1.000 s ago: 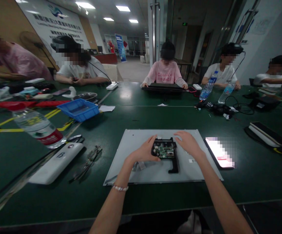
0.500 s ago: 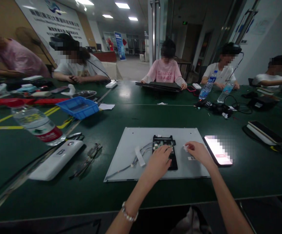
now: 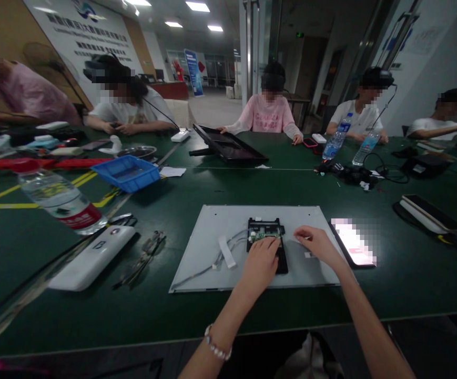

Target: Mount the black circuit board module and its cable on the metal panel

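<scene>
A flat pale grey panel (image 3: 200,237) lies on the table before me. On it sits a black bracket (image 3: 282,263) with a green circuit board (image 3: 256,235) in its upper part. My left hand (image 3: 260,258) rests over the board, fingers stretched across it and hiding much of its lower half. Just right of the bracket, above the panel, my right hand (image 3: 313,243) is closed in a pinch; what its fingertips hold, if anything, is hidden. Grey cables (image 3: 208,271) with a white tape strip (image 3: 227,252) run left from the board.
A lit phone (image 3: 352,245) lies right of the panel. To the left are glasses (image 3: 141,258), a white power bank (image 3: 92,260), a water bottle (image 3: 60,200) and a blue tray (image 3: 128,173). Across the table, a person handles a black monitor housing (image 3: 232,145); other people sit alongside.
My right hand has shifted slightly left, and the small white bit at its fingertips no longer shows. My left hand stays on the board. The person opposite has tilted the black housing leftward.
</scene>
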{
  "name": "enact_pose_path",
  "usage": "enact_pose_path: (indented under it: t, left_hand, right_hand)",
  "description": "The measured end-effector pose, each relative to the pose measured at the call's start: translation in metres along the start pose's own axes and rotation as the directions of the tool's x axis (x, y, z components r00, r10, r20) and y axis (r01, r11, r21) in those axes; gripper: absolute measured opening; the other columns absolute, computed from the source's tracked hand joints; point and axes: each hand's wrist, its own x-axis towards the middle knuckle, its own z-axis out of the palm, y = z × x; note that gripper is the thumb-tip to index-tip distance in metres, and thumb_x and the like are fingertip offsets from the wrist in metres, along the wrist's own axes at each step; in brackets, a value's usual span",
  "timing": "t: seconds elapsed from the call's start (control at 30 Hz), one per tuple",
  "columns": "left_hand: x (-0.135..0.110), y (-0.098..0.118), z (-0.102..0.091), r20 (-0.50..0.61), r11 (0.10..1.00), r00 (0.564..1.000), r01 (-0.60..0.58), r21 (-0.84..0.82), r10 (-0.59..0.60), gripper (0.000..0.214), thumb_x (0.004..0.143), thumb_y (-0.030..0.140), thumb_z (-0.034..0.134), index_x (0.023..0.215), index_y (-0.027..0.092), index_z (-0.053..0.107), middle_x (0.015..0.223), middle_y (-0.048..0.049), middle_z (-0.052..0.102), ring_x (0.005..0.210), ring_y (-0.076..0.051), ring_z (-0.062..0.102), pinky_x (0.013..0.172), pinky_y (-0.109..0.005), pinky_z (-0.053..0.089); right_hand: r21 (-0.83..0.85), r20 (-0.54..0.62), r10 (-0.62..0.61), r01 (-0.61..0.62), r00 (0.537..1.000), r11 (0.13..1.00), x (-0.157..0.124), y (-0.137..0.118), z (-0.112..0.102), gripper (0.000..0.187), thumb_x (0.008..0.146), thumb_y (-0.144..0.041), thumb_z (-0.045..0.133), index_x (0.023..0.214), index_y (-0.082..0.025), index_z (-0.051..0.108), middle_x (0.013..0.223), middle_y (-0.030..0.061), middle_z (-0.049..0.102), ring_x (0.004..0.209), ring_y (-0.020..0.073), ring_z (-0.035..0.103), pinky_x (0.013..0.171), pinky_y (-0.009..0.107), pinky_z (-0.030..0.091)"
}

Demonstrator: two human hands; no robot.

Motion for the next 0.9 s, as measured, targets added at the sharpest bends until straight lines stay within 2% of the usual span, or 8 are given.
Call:
enact_pose_path:
  t: [0.2,0.3,0.43,0.53,0.67,0.9]
  left_hand:
    - [0.0,0.0,0.0,-0.03,1.0,1.0,0.001,0.003,-0.001,0.046,0.082,0.01,0.046,0.127,0.02,0.042,0.129,-0.0074,0.05,0.121,-0.022,0.044,0.104,-0.039,0.034]
    - [0.0,0.003,-0.002,-0.02,1.0,1.0,-0.008,0.03,0.009,0.046,0.085,0.011,0.042,0.129,0.02,0.039,0.13,-0.0088,0.049,0.121,-0.023,0.044,0.101,-0.041,0.035]
    - [0.0,0.008,-0.003,-0.007,0.993,1.0,-0.01,0.115,0.01,0.048,0.083,0.007,0.04,0.129,0.023,0.04,0.128,-0.0089,0.048,0.119,-0.024,0.045,0.098,-0.042,0.036]
    - [0.0,0.011,-0.003,-0.008,0.984,1.0,-0.026,0.178,0.028,0.044,0.085,0.008,0.039,0.125,0.024,0.044,0.125,-0.0089,0.049,0.117,-0.025,0.046,0.096,-0.042,0.037]
    - [0.002,0.012,-0.003,-0.019,0.974,0.999,-0.043,0.223,0.048,0.037,0.087,0.011,0.038,0.121,0.022,0.048,0.123,-0.0091,0.05,0.115,-0.026,0.046,0.094,-0.042,0.038]
    - [0.003,0.014,-0.003,-0.024,0.969,0.999,-0.032,0.243,0.039,0.034,0.088,0.011,0.039,0.118,0.023,0.049,0.12,-0.0082,0.051,0.114,-0.025,0.046,0.092,-0.042,0.04]
  right_hand:
    - [0.122,0.061,-0.016,0.009,0.998,0.993,0.006,0.001,0.016,0.022,0.076,-0.024,0.053,0.09,-0.019,0.069,0.091,0.0041,0.069,0.081,0.0163,0.063,0.074,0.029,0.05]
    - [0.155,0.057,0.01,-0.019,0.998,0.988,0.005,0.003,0.026,0.024,0.075,-0.025,0.053,0.093,-0.019,0.068,0.091,0.0044,0.069,0.081,0.0167,0.064,0.071,0.029,0.051]
    - [0.173,-0.008,0.035,-0.033,0.999,0.984,0.0,-0.003,0.034,0.035,0.076,-0.025,0.054,0.11,-0.019,0.06,0.088,0.0042,0.068,0.073,0.0154,0.065,0.063,0.027,0.052]
    - [0.108,-0.07,0.011,-0.004,0.997,0.994,-0.002,-0.012,0.035,0.04,0.076,-0.022,0.054,0.116,-0.02,0.056,0.085,0.0029,0.068,0.072,0.0147,0.064,0.067,0.028,0.051]
    - [-0.046,-0.091,-0.046,0.042,0.995,0.998,-0.005,-0.014,0.037,0.044,0.077,-0.02,0.055,0.12,-0.024,0.054,0.089,0.0019,0.068,0.077,0.0161,0.063,0.07,0.029,0.05]
    - [-0.238,-0.11,-0.129,0.1,0.986,0.966,-0.014,-0.006,0.037,0.026,0.079,-0.018,0.053,0.103,-0.021,0.064,0.098,0.0052,0.066,0.091,0.0188,0.06,0.082,0.033,0.047]
